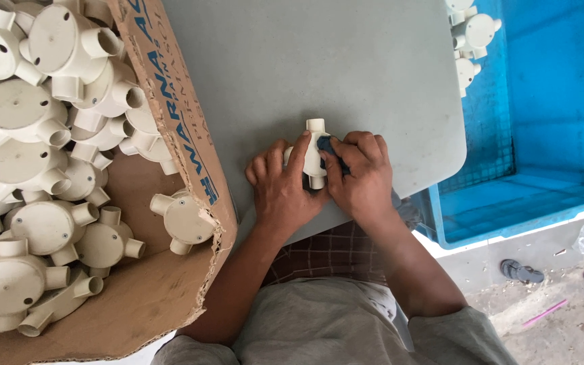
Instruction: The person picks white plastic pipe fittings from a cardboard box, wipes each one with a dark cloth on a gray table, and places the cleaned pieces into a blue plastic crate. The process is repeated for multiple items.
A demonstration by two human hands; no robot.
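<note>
The hands (pixel 319 179) cover most of the white pipe fitting (pixel 315 145), and the small dark blue thing (pixel 325 143) under the right fingers is too hidden to identify. The cardboard box (pixel 170 135) of fittings runs off the left edge. The blue crate (pixel 549 101) is cut off at top and right.

a small workshop: carton (pixel 170 122) of plastic junction boxes (pixel 49 223), blue crate (pixel 508 203).
</note>
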